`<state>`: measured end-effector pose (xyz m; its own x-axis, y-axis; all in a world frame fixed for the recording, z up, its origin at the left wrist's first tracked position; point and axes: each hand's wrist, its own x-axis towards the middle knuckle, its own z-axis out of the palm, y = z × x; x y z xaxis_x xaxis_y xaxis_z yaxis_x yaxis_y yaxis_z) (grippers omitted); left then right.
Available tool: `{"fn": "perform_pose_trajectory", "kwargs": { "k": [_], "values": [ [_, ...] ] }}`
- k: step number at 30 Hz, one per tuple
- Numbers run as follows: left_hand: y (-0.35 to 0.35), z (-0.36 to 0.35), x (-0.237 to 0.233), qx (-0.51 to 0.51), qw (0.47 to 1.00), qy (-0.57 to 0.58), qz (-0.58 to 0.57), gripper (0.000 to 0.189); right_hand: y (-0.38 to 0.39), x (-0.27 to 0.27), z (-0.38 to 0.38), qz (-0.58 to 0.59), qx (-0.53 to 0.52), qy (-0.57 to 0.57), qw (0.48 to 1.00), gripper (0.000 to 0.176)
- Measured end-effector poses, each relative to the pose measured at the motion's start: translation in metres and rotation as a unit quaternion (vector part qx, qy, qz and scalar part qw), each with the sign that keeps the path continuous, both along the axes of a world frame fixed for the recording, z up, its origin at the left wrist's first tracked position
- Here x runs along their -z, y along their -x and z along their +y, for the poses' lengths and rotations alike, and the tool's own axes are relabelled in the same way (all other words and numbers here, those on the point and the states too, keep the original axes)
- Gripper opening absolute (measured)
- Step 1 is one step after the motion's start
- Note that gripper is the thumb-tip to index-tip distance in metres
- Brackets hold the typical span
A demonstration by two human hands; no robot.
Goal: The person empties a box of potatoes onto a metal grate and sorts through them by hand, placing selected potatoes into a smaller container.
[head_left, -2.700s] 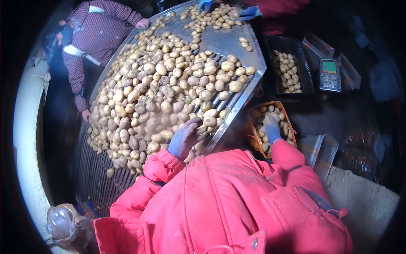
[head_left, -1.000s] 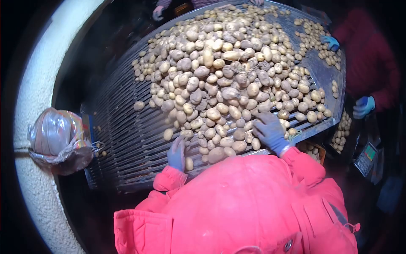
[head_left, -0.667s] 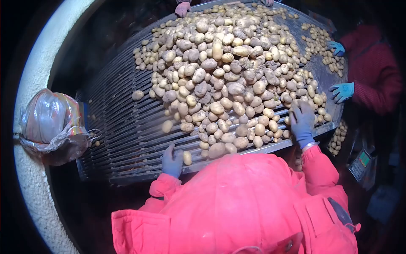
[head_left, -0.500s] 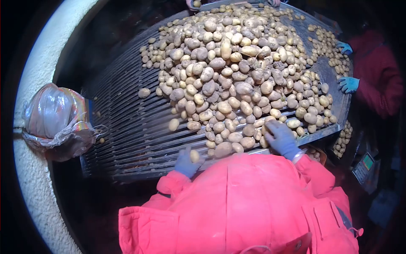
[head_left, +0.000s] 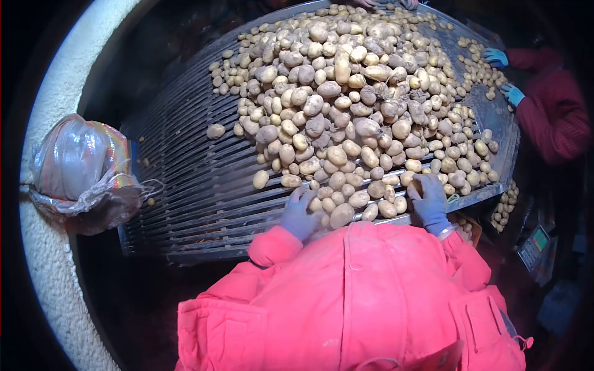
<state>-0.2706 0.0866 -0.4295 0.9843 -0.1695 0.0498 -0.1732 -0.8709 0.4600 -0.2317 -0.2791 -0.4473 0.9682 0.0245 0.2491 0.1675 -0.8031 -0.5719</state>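
left hand (head_left: 299, 214), spread, has moved right to flank near potatoes (head_left: 342, 216) with right hand (head_left: 430, 200), whose grip i cannot tell.

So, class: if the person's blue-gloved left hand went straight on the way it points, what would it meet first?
The blue-gloved left hand would probably meet the small, tan, rounded potatoes just ahead of it; depth is unclear, so it may already touch them.

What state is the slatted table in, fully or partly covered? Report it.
The slatted table is partly covered: potatoes heap over its middle and right, while its left side shows mostly bare slats.
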Motion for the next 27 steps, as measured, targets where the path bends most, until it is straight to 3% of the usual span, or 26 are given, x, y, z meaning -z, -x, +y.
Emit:
{"fn": "perform_pose_trajectory", "kwargs": {
  "k": [1,3,4,7,8,11,13,17,19,20,22,25,26,27],
  "values": [
    [-0.003,-0.009,-0.017,0.001,1.000,0.002,0.001,0.056,-0.002,0.001,-0.004,0.001,0.001,0.002,1.000,0.028],
    [-0.011,-0.023,-0.040,0.127,0.988,-0.014,0.087,0.051,-0.006,0.002,-0.015,-0.018,0.013,0.030,0.999,0.022],
    [-0.009,-0.029,-0.035,0.160,0.974,0.000,0.157,0.051,-0.010,0.003,-0.018,-0.035,0.018,0.041,0.998,0.021],
    [-0.006,-0.038,-0.022,0.185,0.963,-0.075,0.183,0.057,-0.024,0.008,-0.025,-0.087,0.042,0.067,0.993,0.023],
    [-0.007,-0.043,-0.020,0.187,0.962,-0.074,0.183,0.057,-0.022,0.008,-0.025,-0.034,0.041,0.065,0.996,0.027],
    [-0.011,-0.058,-0.010,0.155,0.962,-0.089,0.209,0.066,-0.003,-0.003,0.004,-0.058,-0.034,0.062,0.996,0.030],
    [-0.010,-0.064,0.002,0.172,0.981,-0.040,0.073,0.053,0.004,-0.006,0.011,-0.071,-0.039,0.102,0.991,0.035],
    [-0.014,-0.088,-0.003,0.133,0.987,-0.030,0.090,0.047,-0.018,0.020,-0.018,-0.084,-0.066,0.066,0.992,0.039],
    [-0.017,-0.095,-0.002,0.129,0.974,-0.105,0.153,0.043,-0.035,0.024,-0.038,-0.091,-0.005,0.067,0.994,0.037],
    [-0.017,-0.094,0.001,0.127,0.975,-0.106,0.150,0.043,-0.044,0.030,-0.051,-0.094,-0.007,0.066,0.993,0.037],
    [-0.017,-0.093,0.010,0.116,0.977,-0.072,0.165,0.040,-0.057,0.045,-0.070,-0.091,0.090,0.116,0.985,0.034],
    [-0.024,-0.092,0.006,0.134,0.968,-0.056,0.204,0.045,-0.064,0.012,-0.063,-0.150,0.141,0.210,0.956,0.032],
    [-0.027,-0.093,-0.004,0.135,0.969,-0.056,0.201,0.045,-0.064,0.006,-0.057,-0.166,0.123,0.171,0.963,0.032],
    [-0.030,-0.095,-0.020,0.096,0.961,0.000,0.257,0.046,-0.063,0.002,-0.043,-0.103,0.092,0.092,0.986,0.031]
  ]
}}
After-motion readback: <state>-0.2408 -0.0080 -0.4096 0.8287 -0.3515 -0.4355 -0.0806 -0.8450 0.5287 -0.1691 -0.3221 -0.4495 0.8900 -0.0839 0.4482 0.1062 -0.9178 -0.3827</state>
